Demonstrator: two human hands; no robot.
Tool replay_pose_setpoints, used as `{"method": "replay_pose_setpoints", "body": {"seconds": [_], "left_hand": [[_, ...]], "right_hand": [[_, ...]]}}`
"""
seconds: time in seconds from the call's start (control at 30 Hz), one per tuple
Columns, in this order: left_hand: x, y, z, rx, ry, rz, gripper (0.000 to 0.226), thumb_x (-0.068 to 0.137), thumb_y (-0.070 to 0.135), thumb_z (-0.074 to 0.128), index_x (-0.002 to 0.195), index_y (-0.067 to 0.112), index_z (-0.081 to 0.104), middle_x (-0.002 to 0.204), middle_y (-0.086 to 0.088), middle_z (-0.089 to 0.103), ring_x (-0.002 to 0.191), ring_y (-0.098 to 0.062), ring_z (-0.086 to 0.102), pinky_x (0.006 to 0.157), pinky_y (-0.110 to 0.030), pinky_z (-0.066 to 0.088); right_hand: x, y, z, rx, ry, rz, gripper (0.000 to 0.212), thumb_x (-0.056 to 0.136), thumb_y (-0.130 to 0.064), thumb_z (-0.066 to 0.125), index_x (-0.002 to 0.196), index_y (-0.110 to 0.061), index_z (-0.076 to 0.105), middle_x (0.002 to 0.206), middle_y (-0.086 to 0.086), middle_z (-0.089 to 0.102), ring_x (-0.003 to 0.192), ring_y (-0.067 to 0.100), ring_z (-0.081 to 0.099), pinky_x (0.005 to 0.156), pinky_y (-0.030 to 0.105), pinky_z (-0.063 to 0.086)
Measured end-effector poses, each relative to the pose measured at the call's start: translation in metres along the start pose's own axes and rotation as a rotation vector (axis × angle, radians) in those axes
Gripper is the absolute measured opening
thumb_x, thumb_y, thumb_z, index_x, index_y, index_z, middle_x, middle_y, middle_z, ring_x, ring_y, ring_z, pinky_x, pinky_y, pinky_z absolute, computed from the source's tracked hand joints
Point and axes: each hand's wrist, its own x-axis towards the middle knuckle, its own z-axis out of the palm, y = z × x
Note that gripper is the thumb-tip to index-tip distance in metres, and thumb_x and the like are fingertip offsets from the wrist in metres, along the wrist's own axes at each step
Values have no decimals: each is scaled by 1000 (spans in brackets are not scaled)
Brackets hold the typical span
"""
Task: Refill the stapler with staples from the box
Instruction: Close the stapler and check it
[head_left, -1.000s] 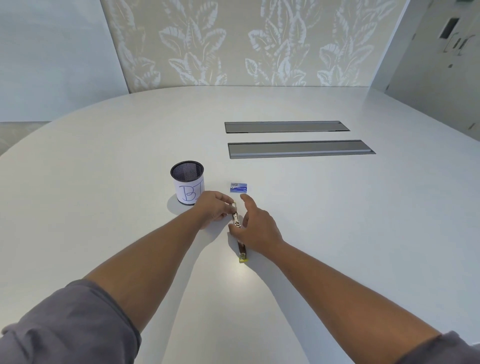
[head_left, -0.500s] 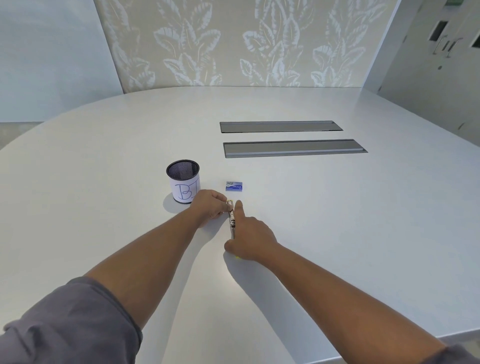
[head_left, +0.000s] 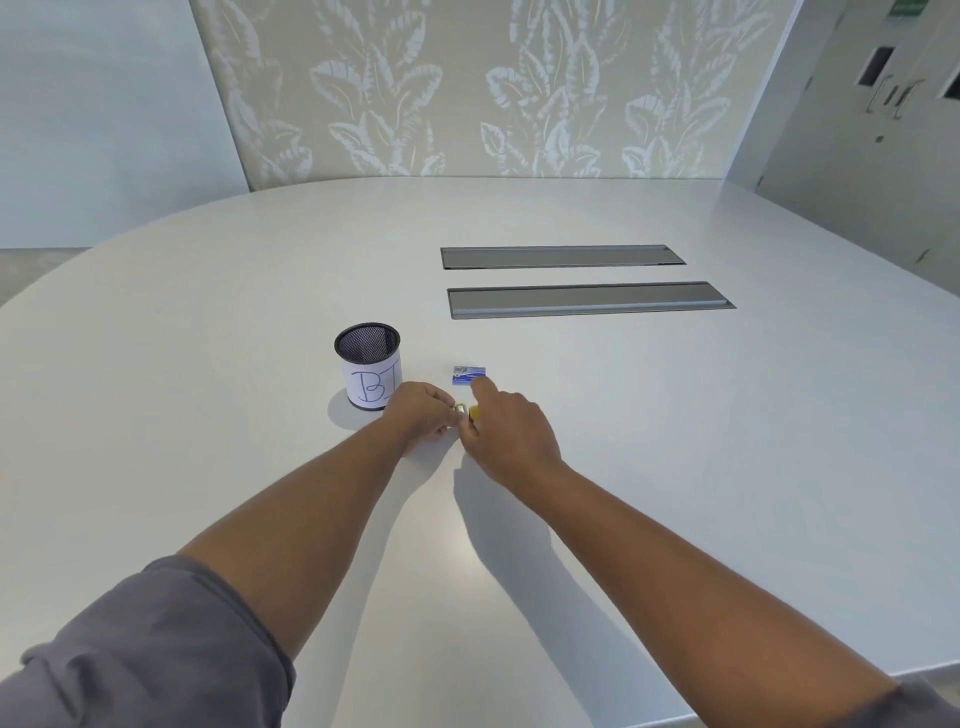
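Note:
Both my hands meet over the small stapler (head_left: 467, 412), of which only a metal end and a yellow tip show between my fingers. My left hand (head_left: 420, 410) grips the metal end from the left. Over the rest of the stapler lies my right hand (head_left: 506, 434), its index finger stretched forward toward the staple box (head_left: 468, 374). That box is small, blue and white, and lies flat on the white table (head_left: 675, 441) just beyond my right fingertip. Whether the stapler stands open or folded is hidden by my hands.
A black mesh pen cup (head_left: 368, 373) with a paper label reading "BI" stands just left of my left hand. Two long grey recessed cable hatches (head_left: 589, 300) lie farther back on the table. A leaf-patterned wall panel rises behind the table.
The stapler lay stretched out long toward me; now it is bunched short between my hands. My right hand slid forward along it, its fingertip now near the staple box.

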Motion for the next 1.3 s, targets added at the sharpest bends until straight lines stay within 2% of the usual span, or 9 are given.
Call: {"method": "replay_pose_setpoints", "body": {"seconds": [0.17,0.47,0.63,0.73,0.8,0.9,1.0,1.1,1.3], "left_hand": [[1,1,-1,-16,3,-22,18,75,-4,79,81,10,68,79,-9,66,71,-17,62,59,-22,54],[4,-1,-2,-55,-26,-28,19,79,-6,77,95,3,70,89,-17,66,83,-25,64,80,-33,59],[2,2,-2,-69,-31,-36,8,85,-5,72,88,2,69,84,-18,68,76,-24,66,66,-25,61],[2,4,-2,-54,-27,-38,23,89,-12,57,76,3,67,75,-15,64,65,-20,59,51,-19,56],[4,6,-3,3,-36,-30,23,89,-11,51,79,4,66,73,-14,60,64,-21,56,56,-23,57],[5,10,-5,-46,-51,-92,9,92,4,56,86,4,63,74,-14,57,63,-23,55,72,-33,60],[5,11,-8,-183,-91,-166,42,94,47,57,91,5,63,73,-7,57,57,-18,56,67,-29,62],[6,9,-12,-166,-178,-123,66,78,67,69,96,4,64,77,-3,55,56,-14,56,85,-32,62],[4,-3,-27,-235,-316,-41,59,79,28,84,121,-8,64,109,-18,75,93,-21,71,80,-28,60]], "right_hand": [[6,7,10,179,20,26,21,92,-31,60,104,-16,50,88,3,68,76,30,59,66,39,51],[17,14,29,315,-20,93,32,92,-26,62,118,-9,57,91,7,71,84,32,64,75,42,54],[22,20,36,237,-110,90,18,89,-28,66,84,-16,54,81,1,63,75,25,56,61,35,41],[24,21,37,173,-133,69,18,89,-24,63,78,-17,50,72,-2,54,71,27,50,53,33,28],[25,21,36,166,-138,74,16,88,-20,59,76,-17,49,67,-4,50,69,28,49,50,31,26],[24,23,36,173,-125,84,16,84,-13,55,72,-18,45,63,-6,47,66,27,47,50,31,26],[20,24,39,194,-90,67,19,81,-8,51,69,-18,40,63,-1,50,65,30,48,52,34,28],[19,25,39,184,-64,29,12,82,-8,51,73,-14,45,68,5,57,66,31,50,54,37,32],[20,27,34,129,-19,-107,6,84,-5,50,85,-6,56,76,11,64,72,34,54,63,47,47]]}}
